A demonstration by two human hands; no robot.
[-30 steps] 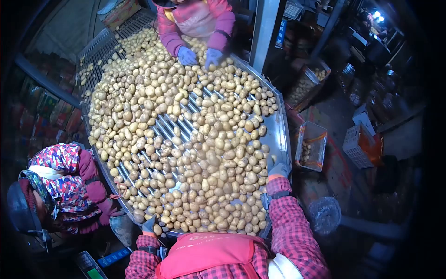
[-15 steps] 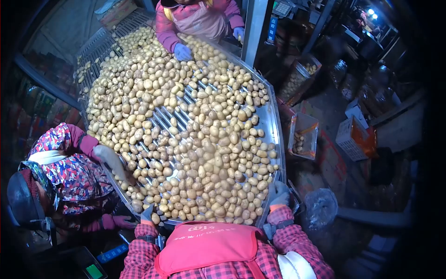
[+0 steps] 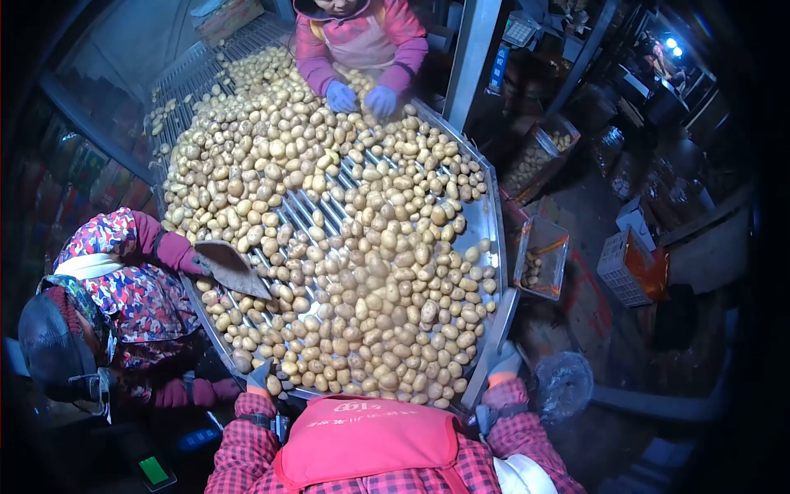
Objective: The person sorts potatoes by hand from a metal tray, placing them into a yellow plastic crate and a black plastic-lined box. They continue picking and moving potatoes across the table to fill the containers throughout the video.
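Observation:
Many potatoes (image 3: 354, 272) cover the slatted metal sorting table (image 3: 481, 222) in front of me. My left hand (image 3: 260, 377), in a grey glove, is at the table's near left edge beside a few potatoes; its fingers are partly hidden, and I cannot tell what it holds. On the near right, my right hand (image 3: 503, 362), also gloved, is closed around the end of a long flat metal bar (image 3: 496, 337) that lies along the table's right rim.
A co-worker at the left holds a flat board (image 3: 234, 268) over the potatoes. Another co-worker at the far side has two purple-gloved hands (image 3: 362, 99) on them. Crates (image 3: 541, 257) and a white basket (image 3: 625, 267) stand on the floor at right. A metal post (image 3: 473, 66) rises behind.
The metal bar at my right hand now stands out from the rim. The left co-worker's board has turned and moved right. The far co-worker's second hand has come over the potatoes.

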